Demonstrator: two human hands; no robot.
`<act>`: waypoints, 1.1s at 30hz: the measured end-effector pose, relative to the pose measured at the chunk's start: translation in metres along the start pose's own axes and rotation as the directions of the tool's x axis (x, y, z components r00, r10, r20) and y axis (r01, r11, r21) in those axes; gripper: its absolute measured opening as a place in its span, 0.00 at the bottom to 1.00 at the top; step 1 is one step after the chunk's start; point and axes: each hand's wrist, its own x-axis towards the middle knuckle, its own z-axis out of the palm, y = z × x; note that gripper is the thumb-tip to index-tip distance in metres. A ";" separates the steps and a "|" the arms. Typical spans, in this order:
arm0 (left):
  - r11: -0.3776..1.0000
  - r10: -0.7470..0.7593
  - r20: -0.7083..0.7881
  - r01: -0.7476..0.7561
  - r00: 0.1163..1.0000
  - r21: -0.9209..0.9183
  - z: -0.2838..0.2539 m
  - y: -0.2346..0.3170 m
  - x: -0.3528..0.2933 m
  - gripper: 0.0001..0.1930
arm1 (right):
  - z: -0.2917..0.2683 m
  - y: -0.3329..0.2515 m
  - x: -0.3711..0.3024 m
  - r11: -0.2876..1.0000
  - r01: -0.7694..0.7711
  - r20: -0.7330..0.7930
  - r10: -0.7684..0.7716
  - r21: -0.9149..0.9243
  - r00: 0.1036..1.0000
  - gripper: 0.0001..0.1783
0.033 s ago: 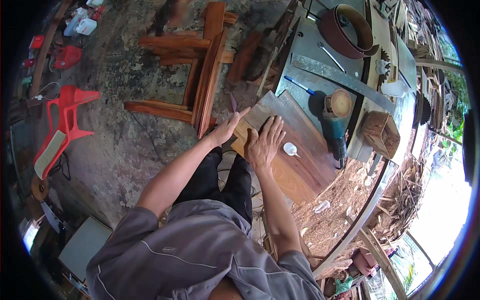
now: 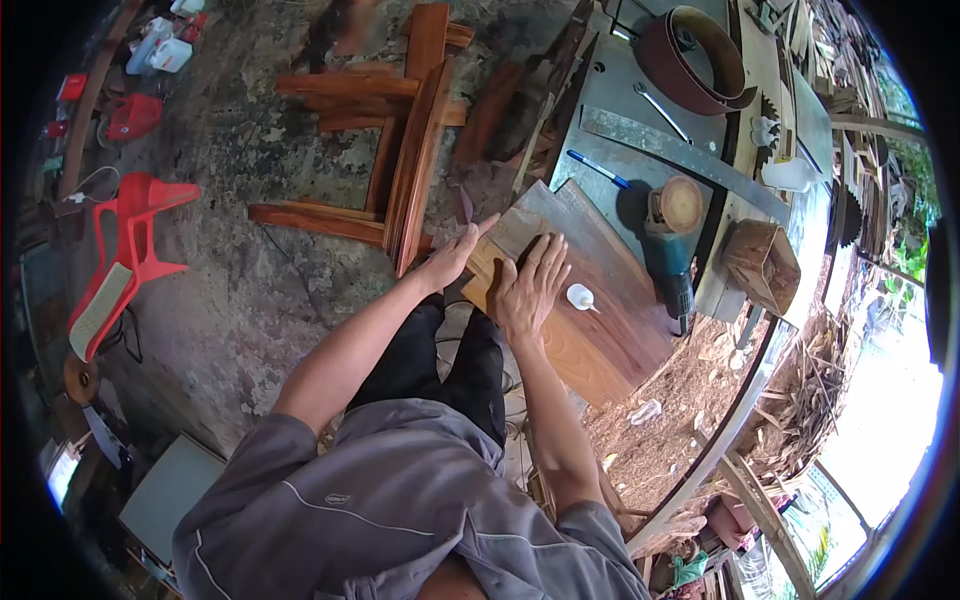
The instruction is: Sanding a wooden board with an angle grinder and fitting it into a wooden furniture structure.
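Note:
A flat wooden board (image 2: 628, 345), part pale and part dark brown, lies at the workbench's near edge. My right hand (image 2: 532, 290) rests on its top with the fingers stretched forward. A small dark patch shows by these fingertips; I cannot tell what it is. My left hand (image 2: 452, 262) lies along the board's left end, its fingers straight and touching the edge. On the board, just right of my right hand, sits a small white nozzle bottle (image 2: 580, 297). A teal and black cordless drill (image 2: 670, 262) lies beyond the board's right side.
The bench (image 2: 610, 135) also carries a blue pen (image 2: 598, 169), a metal ruler (image 2: 680, 160), a wrench (image 2: 662, 112), a sanding belt (image 2: 690, 65) and a wooden box (image 2: 765, 268). Wooden frames (image 2: 400, 150) stand on the floor ahead. A red plastic chair (image 2: 130, 235) is at left.

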 end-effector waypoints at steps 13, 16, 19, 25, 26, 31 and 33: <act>0.998 -0.009 -0.007 0.010 1.000 0.064 -0.006 -0.010 0.000 0.38 | -0.027 0.038 -0.066 0.568 -0.483 -0.127 0.725 0.667 0.676 0.33; 0.997 0.004 0.002 -0.004 1.000 0.078 -0.008 -0.014 0.002 0.38 | -0.029 0.050 -0.056 0.791 -0.375 -0.258 0.538 0.483 0.803 0.40; 0.995 0.014 -0.013 -0.012 1.000 0.096 -0.005 -0.014 0.001 0.38 | -0.028 0.059 -0.049 0.792 -0.407 -0.232 0.547 0.455 0.804 0.36; 0.998 0.011 -0.014 -0.010 1.000 0.067 -0.009 -0.015 -0.001 0.38 | -0.042 0.037 -0.045 0.667 -0.441 -0.074 0.595 0.601 0.800 0.20; 0.998 0.010 -0.013 -0.009 1.000 0.065 -0.006 -0.011 -0.001 0.38 | -0.044 0.033 -0.047 0.720 -0.427 -0.051 0.538 0.547 0.841 0.20; 0.996 -0.067 -0.078 0.062 0.995 -0.061 -0.005 -0.021 -0.007 0.36 | -0.054 -0.004 -0.041 0.771 -0.480 0.185 0.445 0.419 0.876 0.21; 0.984 -0.142 -0.131 0.125 0.981 -0.130 -0.001 -0.024 -0.014 0.36 | -0.055 -0.013 -0.037 0.777 -0.478 0.216 0.427 0.409 0.878 0.21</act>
